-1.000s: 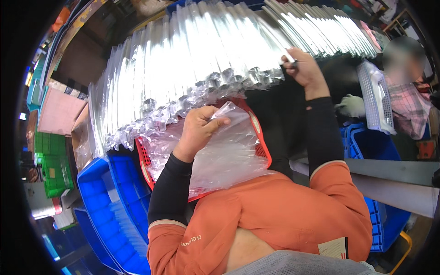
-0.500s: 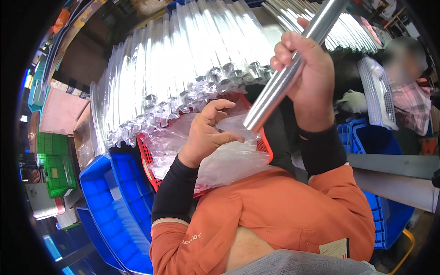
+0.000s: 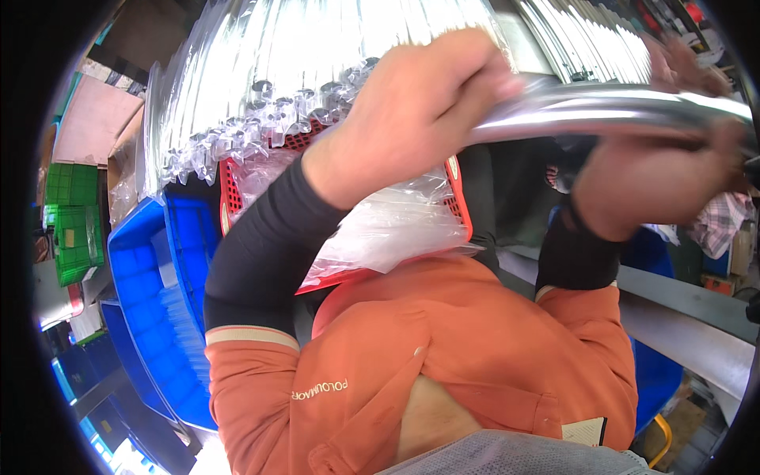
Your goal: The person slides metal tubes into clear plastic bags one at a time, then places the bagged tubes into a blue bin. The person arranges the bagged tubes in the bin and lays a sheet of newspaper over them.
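Background: bagged shiny tubes (image 3: 317,47) lie side by side in a long row; bare tubes (image 3: 590,39) lie farther right.
Red basket (image 3: 461,198): close to the torso, clear film (image 3: 400,226) heaped inside; blue crate (image 3: 131,245) to its left.
Change: half a second ago the held tube slanted, lower end over the film, left hand lower and off it; now it lies flatter, left hand raised to its end. Judged: work shifts from film to tube.
Metal tube (image 3: 609,111): upper right, raised, spanning between both hands.
Tube axis: near level, left to right, left end by the left fingers, other toward the right rim.
Right hand (image 3: 657,182): grasping the tube's right part.
Left hand (image 3: 419,103): fingers curled; blurred, cannot tell whether gripping.
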Demonstrator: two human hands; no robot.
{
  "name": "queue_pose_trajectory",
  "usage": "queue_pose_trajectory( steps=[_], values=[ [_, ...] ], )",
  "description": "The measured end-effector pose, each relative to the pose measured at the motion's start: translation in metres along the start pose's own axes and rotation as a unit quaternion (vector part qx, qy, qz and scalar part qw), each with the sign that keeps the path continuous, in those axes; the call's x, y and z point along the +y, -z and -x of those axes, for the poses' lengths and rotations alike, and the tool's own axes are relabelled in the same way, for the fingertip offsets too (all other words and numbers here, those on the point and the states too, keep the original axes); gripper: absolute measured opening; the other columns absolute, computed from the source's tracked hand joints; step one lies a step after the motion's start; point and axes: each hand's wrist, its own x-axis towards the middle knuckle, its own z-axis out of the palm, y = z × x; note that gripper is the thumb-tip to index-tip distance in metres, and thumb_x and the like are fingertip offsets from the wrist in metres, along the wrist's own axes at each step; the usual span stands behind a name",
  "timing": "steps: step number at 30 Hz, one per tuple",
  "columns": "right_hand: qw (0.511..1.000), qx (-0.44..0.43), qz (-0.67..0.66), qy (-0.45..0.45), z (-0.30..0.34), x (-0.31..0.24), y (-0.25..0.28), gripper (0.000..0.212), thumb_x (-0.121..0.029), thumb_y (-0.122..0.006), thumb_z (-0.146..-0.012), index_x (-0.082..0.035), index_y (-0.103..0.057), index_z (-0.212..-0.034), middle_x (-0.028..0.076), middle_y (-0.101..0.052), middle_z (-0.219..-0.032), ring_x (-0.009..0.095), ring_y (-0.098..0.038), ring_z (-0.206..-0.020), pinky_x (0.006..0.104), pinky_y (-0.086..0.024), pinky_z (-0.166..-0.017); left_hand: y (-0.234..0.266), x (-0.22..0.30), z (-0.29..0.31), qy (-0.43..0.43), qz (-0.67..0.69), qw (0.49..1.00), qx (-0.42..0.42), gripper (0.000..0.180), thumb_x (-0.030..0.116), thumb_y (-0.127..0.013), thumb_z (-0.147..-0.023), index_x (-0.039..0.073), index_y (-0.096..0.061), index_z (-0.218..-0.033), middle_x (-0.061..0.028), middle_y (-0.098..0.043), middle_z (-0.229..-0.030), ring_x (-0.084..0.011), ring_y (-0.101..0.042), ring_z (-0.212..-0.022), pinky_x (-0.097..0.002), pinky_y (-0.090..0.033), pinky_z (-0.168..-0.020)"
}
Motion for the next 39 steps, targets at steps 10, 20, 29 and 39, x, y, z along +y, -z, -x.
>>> queue_pose_trajectory(
  steps=[10,20,29,39],
  values=[
    [0.922,-0.319,0.215,-0.047,0.114,0.087,0.032,0.084,-0.005,-0.067,-0.080,0.002,-0.015,-0.146,0.022,-0.046,-0.133,0.026,-0.051,-0.118,0.0360,-0.040,-0.099,0.039,-0.011,-0.048,-0.007,0.014,0.975,0.220,0.016,0.015,-0.058,-0.089,0.002,-0.061,-0.098,-0.0077,-0.062,-0.080,-0.0179,-0.058,-0.073,-0.0285,-0.047,-0.068],
    [0.710,-0.445,0.476,-0.266,-0.018,0.178,0.014,0.075,-0.025,-0.060,-0.086,0.010,-0.024,-0.142,0.031,-0.032,-0.144,0.035,-0.031,-0.137,0.0366,-0.027,-0.112,-0.038,-0.168,0.104,0.201,-0.120,0.919,-0.317,0.063,0.013,-0.080,-0.061,0.004,-0.059,-0.120,-0.0154,-0.067,-0.102,-0.0316,-0.063,-0.096,-0.0359,-0.049,-0.080],
    [0.527,-0.224,0.795,-0.201,-0.092,0.220,0.101,0.049,-0.029,-0.051,-0.090,-0.004,-0.045,-0.132,0.023,-0.048,-0.131,0.041,-0.046,-0.121,0.0623,-0.039,-0.094,-0.017,-0.146,0.091,0.292,0.144,0.937,-0.129,0.018,0.003,-0.069,-0.077,0.000,-0.063,-0.093,-0.0027,-0.063,-0.083,-0.0100,-0.058,-0.077,-0.0258,-0.046,-0.068],
    [0.837,-0.116,0.383,-0.373,-0.045,0.170,0.130,0.046,-0.022,-0.062,-0.087,0.007,-0.050,-0.121,0.010,-0.060,-0.089,0.017,-0.058,-0.079,0.0334,-0.050,-0.075,-0.013,-0.098,0.081,0.304,0.242,0.921,-0.019,0.011,0.012,-0.060,-0.092,0.001,-0.064,-0.093,0.0028,-0.060,-0.078,-0.0044,-0.052,-0.069,-0.0201,-0.043,-0.063]
  ],
)
